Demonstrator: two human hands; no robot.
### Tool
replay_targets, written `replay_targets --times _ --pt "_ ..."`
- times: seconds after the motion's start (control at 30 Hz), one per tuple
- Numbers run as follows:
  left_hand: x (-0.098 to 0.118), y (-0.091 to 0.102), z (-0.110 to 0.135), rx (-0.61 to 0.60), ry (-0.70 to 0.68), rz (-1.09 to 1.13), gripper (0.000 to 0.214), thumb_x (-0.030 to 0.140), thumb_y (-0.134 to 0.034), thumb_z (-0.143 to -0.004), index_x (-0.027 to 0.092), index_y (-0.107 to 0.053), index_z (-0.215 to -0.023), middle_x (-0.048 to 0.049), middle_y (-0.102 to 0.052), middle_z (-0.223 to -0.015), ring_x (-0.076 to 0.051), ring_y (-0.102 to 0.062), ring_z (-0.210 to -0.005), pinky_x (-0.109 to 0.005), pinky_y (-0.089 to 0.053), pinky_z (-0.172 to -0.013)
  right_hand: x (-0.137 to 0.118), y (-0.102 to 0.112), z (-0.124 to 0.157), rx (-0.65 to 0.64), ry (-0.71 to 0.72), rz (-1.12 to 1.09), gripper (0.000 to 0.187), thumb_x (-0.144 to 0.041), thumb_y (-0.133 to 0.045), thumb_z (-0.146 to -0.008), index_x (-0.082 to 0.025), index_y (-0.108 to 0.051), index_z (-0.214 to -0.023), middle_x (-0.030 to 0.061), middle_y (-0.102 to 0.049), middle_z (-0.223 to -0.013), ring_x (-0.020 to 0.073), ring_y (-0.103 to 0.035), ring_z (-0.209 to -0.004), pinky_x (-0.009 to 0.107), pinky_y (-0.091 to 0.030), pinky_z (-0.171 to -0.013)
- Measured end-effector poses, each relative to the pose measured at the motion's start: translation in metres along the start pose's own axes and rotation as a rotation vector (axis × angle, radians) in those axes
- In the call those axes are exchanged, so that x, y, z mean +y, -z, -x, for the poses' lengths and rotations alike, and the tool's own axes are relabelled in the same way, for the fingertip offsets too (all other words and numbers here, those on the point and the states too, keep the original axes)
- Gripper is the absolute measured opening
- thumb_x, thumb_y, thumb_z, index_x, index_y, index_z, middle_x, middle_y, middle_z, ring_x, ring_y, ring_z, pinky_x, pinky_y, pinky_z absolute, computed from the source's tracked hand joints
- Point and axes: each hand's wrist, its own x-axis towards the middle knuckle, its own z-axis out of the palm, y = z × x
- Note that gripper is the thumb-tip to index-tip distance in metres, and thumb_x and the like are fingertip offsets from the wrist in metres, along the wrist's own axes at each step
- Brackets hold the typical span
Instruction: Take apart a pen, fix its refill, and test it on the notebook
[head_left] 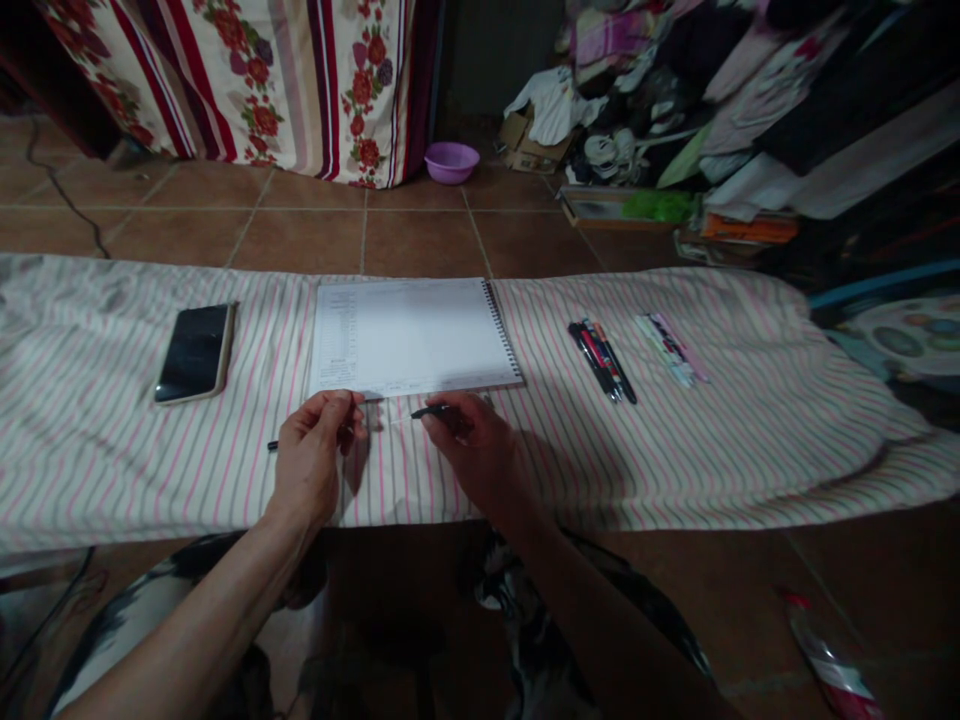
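My right hand (480,445) is closed, thumb and fingers pinching a black pen part (429,411). A thin whitish stick like a refill (401,420) points left from it. My left hand (315,445) is closed too, its fingertips pinched near the notebook's lower edge; what they hold is too small to make out. Left of that hand a short black pen-like end (272,446) shows, the rest hidden behind the hand. Just beyond both hands lies an open spiral notebook (420,330), its page mostly blank with a printed column on the left.
On the striped cloth (720,450) a phone (193,352) lies at left. Several dark pens (602,360) and several pale pens (671,348) lie at right. On the tiled floor are a purple basin (451,162), a cardboard box (536,148) and a bottle (832,660).
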Motion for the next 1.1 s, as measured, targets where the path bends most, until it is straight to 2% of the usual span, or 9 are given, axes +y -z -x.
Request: replay_targets --times 0.1,0.27,0.4,0.5,0.57,0.73,0.83,1.1 --pt "0.0 0.0 0.0 0.0 -0.009 0.002 0.023 0.033 -0.074 -0.065 0.012 -0.065 -0.068 0.0009 -0.058 -0.056 -0.007 -0.049 -0.048 -0.018 -0.034 -0.045 0.0 0.001 -0.001 0.016 -0.086 -0.078 0.014 -0.03 -0.064 -0.077 -0.02 -0.065 -0.085 0.0014 -0.065 -0.075 0.0124 -0.059 -0.065 0.024 -0.047 -0.061" --pt "0.003 0.003 -0.003 0.016 -0.061 0.015 0.018 0.029 -0.073 -0.066 0.013 -0.066 -0.067 0.0012 -0.057 -0.055 -0.007 -0.05 -0.048 -0.018 -0.033 -0.044 0.002 -0.003 -0.001 0.025 -0.342 -0.332 0.018 -0.035 -0.066 -0.074 -0.018 -0.064 -0.079 -0.0034 -0.059 -0.063 0.008 -0.05 -0.052 0.02 -0.041 -0.049" --pt "0.011 0.006 -0.008 0.06 -0.095 0.031 0.015 0.027 -0.071 -0.066 0.013 -0.065 -0.066 0.0013 -0.057 -0.055 -0.007 -0.049 -0.047 -0.018 -0.034 -0.043 0.001 -0.006 -0.003 0.057 -0.598 -0.742 0.024 -0.034 -0.075 -0.067 -0.016 -0.059 -0.068 -0.0072 -0.05 -0.056 0.0033 -0.04 -0.047 0.014 -0.033 -0.04" --pt "0.015 0.008 -0.012 0.115 -0.095 0.048 0.013 0.025 -0.071 -0.066 0.013 -0.066 -0.066 0.0016 -0.057 -0.054 -0.007 -0.049 -0.046 -0.018 -0.034 -0.043 -0.001 -0.004 -0.006 0.039 -0.793 -1.015 0.026 -0.027 -0.081 -0.061 -0.014 -0.06 -0.069 -0.005 -0.054 -0.06 0.0012 -0.042 -0.047 0.009 -0.032 -0.037" --pt "0.017 0.009 -0.013 0.13 -0.096 0.061 0.012 0.024 -0.07 -0.065 0.013 -0.065 -0.065 0.0016 -0.057 -0.054 -0.007 -0.049 -0.047 -0.018 -0.035 -0.043 -0.003 -0.002 -0.007 0.035 -0.881 -1.133 0.022 -0.02 -0.079 -0.064 -0.012 -0.06 -0.07 -0.0028 -0.057 -0.061 0.0002 -0.044 -0.046 0.006 -0.033 -0.036" --pt "0.017 0.008 -0.013 0.128 -0.072 0.055 0.011 0.023 -0.07 -0.064 0.013 -0.066 -0.065 0.0025 -0.055 -0.053 -0.007 -0.049 -0.047 -0.018 -0.037 -0.045 -0.005 -0.001 -0.009 -0.034 -1.087 -1.379 0.013 -0.012 -0.064 -0.083 -0.011 -0.056 -0.073 -0.0016 -0.055 -0.063 -0.0014 -0.045 -0.044 0.002 -0.034 -0.034" --pt "0.017 0.008 -0.013 0.132 -0.069 0.047 0.011 0.024 -0.07 -0.064 0.013 -0.066 -0.065 0.002 -0.055 -0.054 -0.007 -0.049 -0.047 -0.018 -0.037 -0.044 -0.002 -0.001 -0.008 -0.087 -1.162 -1.519 0.013 -0.013 -0.057 -0.089 -0.013 -0.053 -0.077 -0.0019 -0.054 -0.066 -0.0016 -0.047 -0.044 0.001 -0.037 -0.034" --pt "0.013 0.009 -0.012 0.104 -0.076 0.014 0.015 0.027 -0.071 -0.063 0.013 -0.066 -0.066 0.0017 -0.057 -0.055 -0.007 -0.048 -0.046 -0.018 -0.034 -0.043 0.002 0.001 -0.006 -0.19 -1.215 -1.737 0.011 -0.014 -0.057 -0.09 -0.015 -0.049 -0.082 -0.0038 -0.053 -0.068 -0.0017 -0.051 -0.048 -0.001 -0.04 -0.036"
